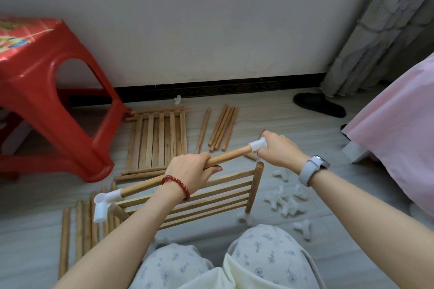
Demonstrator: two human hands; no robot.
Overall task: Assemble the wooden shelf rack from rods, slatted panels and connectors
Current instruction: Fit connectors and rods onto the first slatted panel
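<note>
My left hand [190, 168] grips a long wooden rod [229, 158] near its middle. The rod's left end sits in a white plastic connector [103, 205]. At the rod's right end my right hand [278, 148] holds a second white connector [258, 144] that is fitted over the tip. Beneath the rod a slatted panel [206, 202] stands tilted, with an upright rod [254, 187] at its right side. Another slatted panel [157, 141] lies flat on the floor behind.
Loose rods [222, 128] lie on the floor ahead and more rods [79, 225] at the left. Several white connectors [285, 199] are scattered at the right. A red plastic stool [47, 91] stands left, a black slipper [319, 104] and pink bedding [399, 124] right.
</note>
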